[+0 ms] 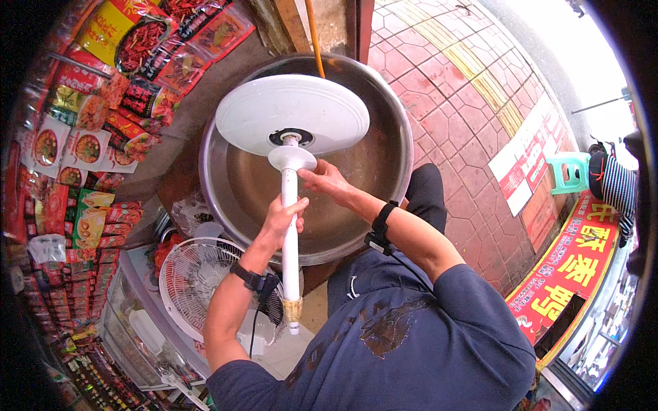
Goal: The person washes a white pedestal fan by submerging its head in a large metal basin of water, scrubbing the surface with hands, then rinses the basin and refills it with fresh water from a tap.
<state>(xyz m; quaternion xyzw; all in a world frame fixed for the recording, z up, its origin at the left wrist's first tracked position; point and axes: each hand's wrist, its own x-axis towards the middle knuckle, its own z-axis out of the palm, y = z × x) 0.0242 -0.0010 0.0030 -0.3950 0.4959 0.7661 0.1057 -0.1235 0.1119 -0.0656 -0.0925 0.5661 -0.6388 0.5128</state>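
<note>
A white fan stand (290, 250) is held over a large metal basin (404, 192). Its round base (253, 116) tilts up at the far end, above the basin. The pole's yellowed lower end (293, 312) points back toward me. My left hand (277, 220) is wrapped round the middle of the pole, thumb across its top. Just below the base, my right hand (327, 182) has its fingertips closed at the flared collar (290, 159) and the pole beside it. Cloudy brownish water (260, 185) lies in the basin.
A white fan grille (199, 274) leans near my left forearm. Packaged food (82, 151) hangs along the left side. Red paving (439, 103) lies to the right, with a green stool (567, 171) and a red sign (565, 267). An orange stick (315, 41) stands in the basin's far side.
</note>
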